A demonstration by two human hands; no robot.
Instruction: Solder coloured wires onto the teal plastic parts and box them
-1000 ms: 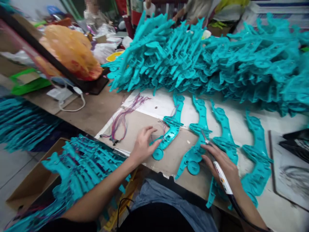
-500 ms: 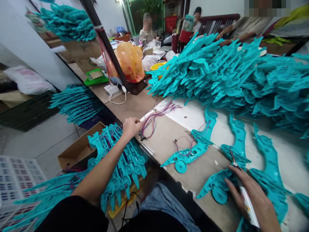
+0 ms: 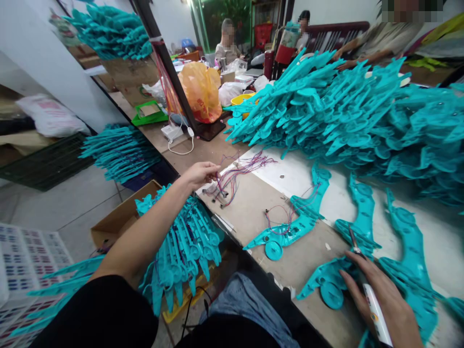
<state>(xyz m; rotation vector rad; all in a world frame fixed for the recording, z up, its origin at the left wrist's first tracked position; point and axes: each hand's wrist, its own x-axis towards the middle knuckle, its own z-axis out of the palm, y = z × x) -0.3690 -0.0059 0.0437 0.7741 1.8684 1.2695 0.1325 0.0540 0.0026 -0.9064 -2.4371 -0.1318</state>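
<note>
My left hand [image 3: 201,173] reaches out to the bundle of thin purple and red wires [image 3: 235,175] lying on the bench, its fingertips pinched on wire ends. My right hand [image 3: 384,302] rests at the bench's near right, gripping a white soldering iron [image 3: 369,295] whose tip points at a teal plastic part [image 3: 337,270]. Another teal part [image 3: 297,220] with purple wires looped on it lies flat between my hands. More such parts [image 3: 406,251] lie in a row to the right.
A big heap of teal parts [image 3: 344,111] fills the back of the bench. A cardboard box [image 3: 119,222] with stacked teal parts [image 3: 184,241] stands on the floor at my left. An orange bag [image 3: 201,92], a black post [image 3: 170,67] and seated people lie beyond.
My left hand left the wired teal part, swung left to the wire bundle and now pinches wires. My head turned left. The right hand stayed with the iron.
</note>
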